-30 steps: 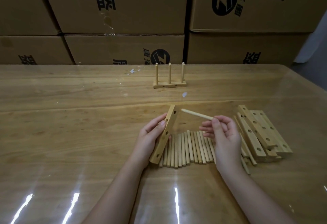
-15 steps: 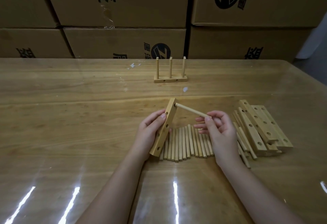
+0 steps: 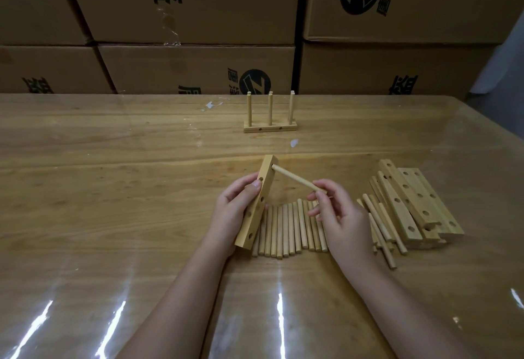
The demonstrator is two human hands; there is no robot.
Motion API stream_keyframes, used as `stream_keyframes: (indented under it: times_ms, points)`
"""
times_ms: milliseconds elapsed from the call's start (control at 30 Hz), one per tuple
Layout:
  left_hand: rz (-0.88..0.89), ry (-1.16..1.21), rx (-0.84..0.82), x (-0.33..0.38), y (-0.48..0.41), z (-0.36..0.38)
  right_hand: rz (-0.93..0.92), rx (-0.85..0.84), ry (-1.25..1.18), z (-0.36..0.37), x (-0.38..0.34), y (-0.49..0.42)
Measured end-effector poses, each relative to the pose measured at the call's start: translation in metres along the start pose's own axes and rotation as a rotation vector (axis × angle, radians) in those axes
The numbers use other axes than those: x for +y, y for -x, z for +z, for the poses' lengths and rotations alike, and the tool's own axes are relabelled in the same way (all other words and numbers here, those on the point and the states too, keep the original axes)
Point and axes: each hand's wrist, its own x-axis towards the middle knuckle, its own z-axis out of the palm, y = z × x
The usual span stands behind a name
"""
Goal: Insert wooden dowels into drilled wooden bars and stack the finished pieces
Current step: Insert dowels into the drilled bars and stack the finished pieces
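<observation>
Stacked cardboard boxes [image 3: 198, 4] with black print wall off the far side of a glossy wooden table [image 3: 113, 188].

Near the middle of the table, the left hand [image 3: 235, 211] grips a drilled bar [image 3: 256, 205], fingers curled behind it and thumb pressed on its narrow side. The bar stands steeply tilted, its lower end down by the table. The right hand [image 3: 340, 216] pinches the near end of a dowel [image 3: 295, 180] between thumb and forefinger, the other fingers loosely spread.

A second ago the dowel's tip hung clear of the bar. Half a second ago it met the hole at the bar's far, upper end, and now it sits in the mouth of that hole. How deep it has gone cannot be told. This looks like the first peg of this bar being started, and it probably needs a push or twist to seat. Other holes show empty along the bar's edge.

Below the hands, a row of spare dowels [image 3: 289, 228] lies side by side. To the right is a pile of undrilled-side-up bars [image 3: 416, 202], with a few loose dowels [image 3: 380, 225] leaning against it. One finished piece [image 3: 269, 124] stands far off with three pegs upright, well apart from the work.

Nothing blocks the insertion. The spare row lies just beneath the bar's lower end and could scatter if the bar slips.
</observation>
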Motion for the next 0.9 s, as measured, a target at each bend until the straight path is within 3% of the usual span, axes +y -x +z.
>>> stream_keyframes:
  times_ms: [467, 900]
  points:
    - [0.003, -0.071, -0.030, 0.0015, 0.0025, 0.0007, -0.134, 0.090, 0.185, -0.0095, 0.0029, -0.0049]
    - [0.006, -0.090, -0.032, 0.0011, 0.0020, -0.0007, -0.109, 0.082, 0.184, -0.0092, -0.0019, -0.0044]
